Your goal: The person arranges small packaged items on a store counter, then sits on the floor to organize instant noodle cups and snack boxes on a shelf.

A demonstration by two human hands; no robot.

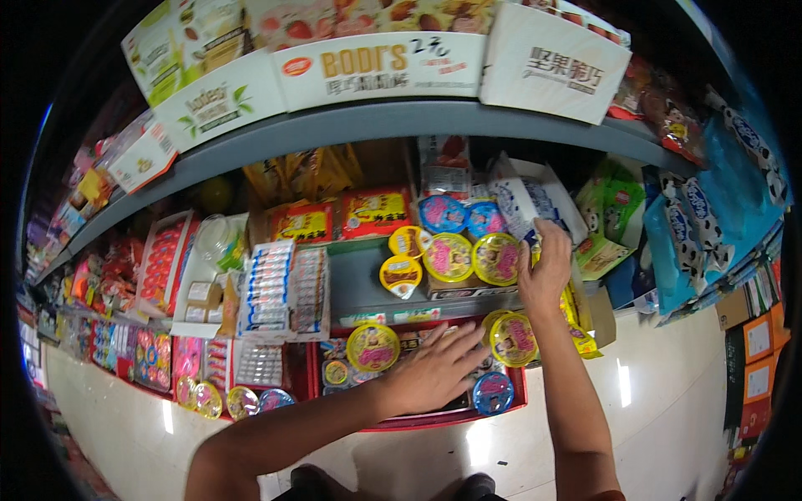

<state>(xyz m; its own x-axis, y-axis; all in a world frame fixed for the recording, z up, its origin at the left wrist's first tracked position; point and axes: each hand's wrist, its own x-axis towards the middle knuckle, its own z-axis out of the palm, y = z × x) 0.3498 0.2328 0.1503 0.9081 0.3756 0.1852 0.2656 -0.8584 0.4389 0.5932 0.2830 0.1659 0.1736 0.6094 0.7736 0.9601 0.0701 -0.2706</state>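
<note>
My left hand [441, 367] is spread open, palm down, over a red-edged tray [520, 391] on the lower shelf. Beside it in the tray are a round yellow-and-pink tub [373, 347], another such tub [513, 340] and a round blue tub [493, 393]. My right hand [547, 260] reaches higher, its fingers curled down at the edge of some yellow packets [576, 321]. What those fingers grip is hidden. Just left of that hand, two yellow-and-pink round tubs [448, 256] stand in front of blue-lidded ones [443, 215].
A grey shelf edge [376, 123] with white snack boxes crosses above my hands. To the left stand upright wrapped packs [269, 288] and a red-edged box [163, 263]. Blue cow-patterned bags [693, 225] hang at the right. Shiny floor tiles [660, 401] lie below.
</note>
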